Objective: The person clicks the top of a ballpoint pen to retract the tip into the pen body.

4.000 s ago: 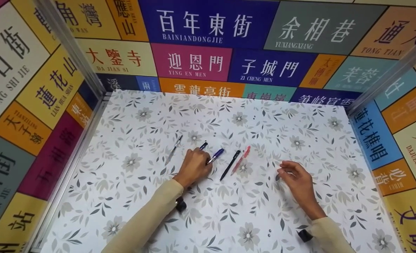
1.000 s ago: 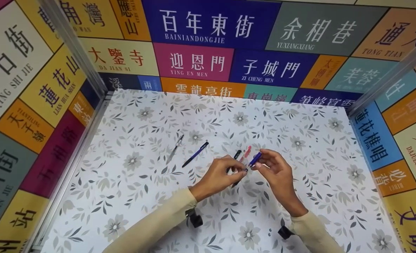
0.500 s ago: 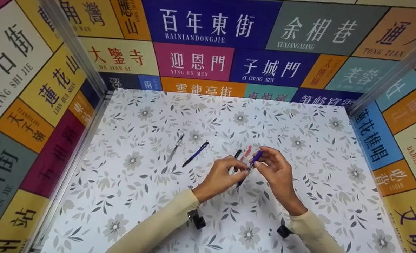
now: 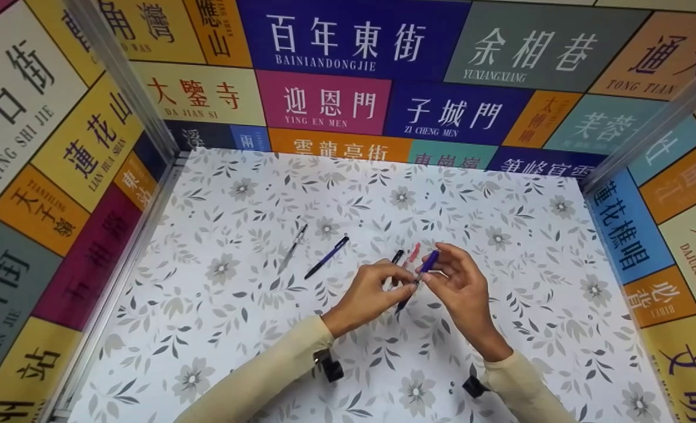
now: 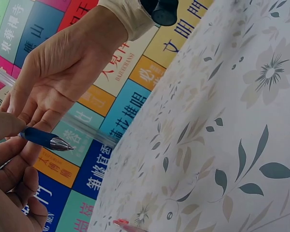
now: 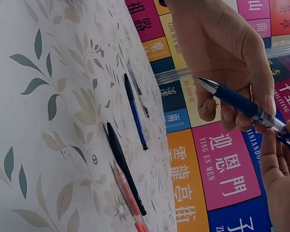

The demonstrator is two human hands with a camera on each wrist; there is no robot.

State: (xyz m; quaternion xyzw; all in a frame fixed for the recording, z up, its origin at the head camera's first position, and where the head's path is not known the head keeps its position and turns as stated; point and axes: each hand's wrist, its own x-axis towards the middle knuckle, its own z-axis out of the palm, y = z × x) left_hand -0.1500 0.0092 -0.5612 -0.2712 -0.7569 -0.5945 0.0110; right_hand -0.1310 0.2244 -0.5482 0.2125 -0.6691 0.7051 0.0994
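Between both hands is a blue ballpoint pen (image 6: 239, 102) with a silver tip, a blue grip section and a clear part behind it. My left hand (image 4: 371, 294) pinches its middle between thumb and fingers. At the blue rear end (image 4: 429, 261), my right hand (image 4: 464, 296) grips with thumb and fingers. The bare metal tip (image 5: 62, 144) shows beyond the left fingers in the left wrist view. Beneath the hands lie a black pen (image 6: 123, 166) and a pink pen (image 6: 128, 195), side by side and partly hidden in the head view.
Left of the hands, a blue pen with black ends (image 4: 326, 257) and a clear grey pen (image 4: 293, 249) lie slanted on the flower-patterned tabletop (image 4: 254, 352). Printed sign panels (image 4: 324, 100) wall the table's back and sides, with metal posts (image 4: 653, 111) at the corners.
Four seconds ago my left hand was lower left over the pens and the right held nothing. The left has brought the pen rightward; both now hold it. Over the last second they barely move.
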